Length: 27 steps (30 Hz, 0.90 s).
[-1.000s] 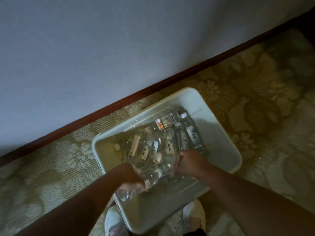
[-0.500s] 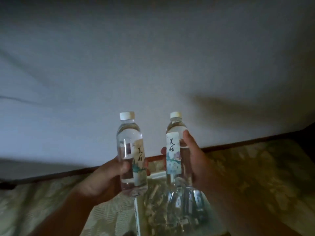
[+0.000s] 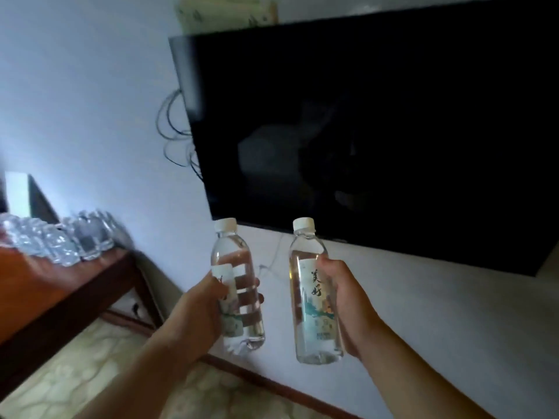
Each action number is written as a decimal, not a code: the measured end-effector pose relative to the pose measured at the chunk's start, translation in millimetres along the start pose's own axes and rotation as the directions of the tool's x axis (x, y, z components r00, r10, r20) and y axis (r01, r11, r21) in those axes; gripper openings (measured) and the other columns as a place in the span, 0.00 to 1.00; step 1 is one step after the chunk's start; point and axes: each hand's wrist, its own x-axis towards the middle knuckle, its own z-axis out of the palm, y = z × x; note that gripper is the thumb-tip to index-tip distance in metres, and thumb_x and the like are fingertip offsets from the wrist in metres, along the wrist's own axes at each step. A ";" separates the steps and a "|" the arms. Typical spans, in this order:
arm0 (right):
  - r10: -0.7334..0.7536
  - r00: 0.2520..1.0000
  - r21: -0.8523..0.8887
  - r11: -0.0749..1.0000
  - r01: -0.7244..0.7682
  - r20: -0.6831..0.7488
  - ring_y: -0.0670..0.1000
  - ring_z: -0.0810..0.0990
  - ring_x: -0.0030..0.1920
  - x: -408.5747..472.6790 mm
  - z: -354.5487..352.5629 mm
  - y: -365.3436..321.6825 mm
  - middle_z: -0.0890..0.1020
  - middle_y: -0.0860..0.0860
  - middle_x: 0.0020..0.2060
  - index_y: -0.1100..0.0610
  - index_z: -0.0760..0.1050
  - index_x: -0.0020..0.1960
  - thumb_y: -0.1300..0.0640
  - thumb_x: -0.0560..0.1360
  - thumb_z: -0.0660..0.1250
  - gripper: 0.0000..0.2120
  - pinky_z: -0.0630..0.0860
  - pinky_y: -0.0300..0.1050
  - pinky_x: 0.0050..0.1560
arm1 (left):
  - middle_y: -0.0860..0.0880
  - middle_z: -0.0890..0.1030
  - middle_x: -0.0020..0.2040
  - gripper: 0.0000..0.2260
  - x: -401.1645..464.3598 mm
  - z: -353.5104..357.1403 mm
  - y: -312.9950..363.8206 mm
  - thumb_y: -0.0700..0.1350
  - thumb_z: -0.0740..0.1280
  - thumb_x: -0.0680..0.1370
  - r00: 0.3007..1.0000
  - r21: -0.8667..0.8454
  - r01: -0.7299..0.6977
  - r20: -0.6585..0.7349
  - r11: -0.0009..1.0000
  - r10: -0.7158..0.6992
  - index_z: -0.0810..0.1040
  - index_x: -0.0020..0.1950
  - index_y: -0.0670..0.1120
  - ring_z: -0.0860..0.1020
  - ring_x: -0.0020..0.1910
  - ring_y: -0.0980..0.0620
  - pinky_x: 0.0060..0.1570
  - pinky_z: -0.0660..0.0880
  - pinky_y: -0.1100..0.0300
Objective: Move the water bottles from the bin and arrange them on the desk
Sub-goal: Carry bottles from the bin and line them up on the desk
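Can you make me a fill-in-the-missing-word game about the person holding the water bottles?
1. Each hand holds one water ____.
2. The caps on the left bottle and the right bottle are ____ in colour.
3. More bottles stand on the wooden ____ at the left.
4. The big dark screen on the wall is a ____.

Missing words: bottle; white; desk; television
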 end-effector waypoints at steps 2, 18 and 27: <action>-0.048 0.996 -0.048 0.998 0.052 0.076 0.54 0.84 0.39 1.6 48.1 -15.1 0.84 0.57 0.41 0.58 0.77 0.56 0.38 0.75 0.65 0.24 0.81 0.48 0.42 | 0.38 0.81 0.51 0.45 -25.9 -30.9 33.9 0.56 0.82 0.58 0.996 0.023 -0.067 -0.059 0.997 0.068 0.72 0.69 0.38 0.81 0.48 0.38 0.50 0.78 0.42; -0.385 0.911 -0.105 0.910 0.402 0.150 0.51 0.86 0.42 72.6 413.1 -23.9 0.85 0.49 0.39 0.53 0.77 0.53 0.40 0.64 0.71 0.24 0.81 0.48 0.43 | 0.43 0.85 0.49 0.31 -165.8 -292.4 263.0 0.38 0.75 0.72 0.848 0.602 -0.233 -0.259 0.764 0.463 0.68 0.71 0.53 0.85 0.48 0.45 0.58 0.78 0.41; -0.447 0.895 -0.310 0.851 0.423 -0.006 0.46 0.82 0.49 184.6 484.2 -9.4 0.82 0.47 0.49 0.52 0.72 0.62 0.42 0.71 0.73 0.24 0.75 0.43 0.44 | 0.53 0.84 0.51 0.31 -92.1 -424.8 290.4 0.48 0.81 0.65 0.806 0.867 -0.023 -0.279 0.498 0.522 0.71 0.64 0.52 0.83 0.49 0.50 0.54 0.81 0.47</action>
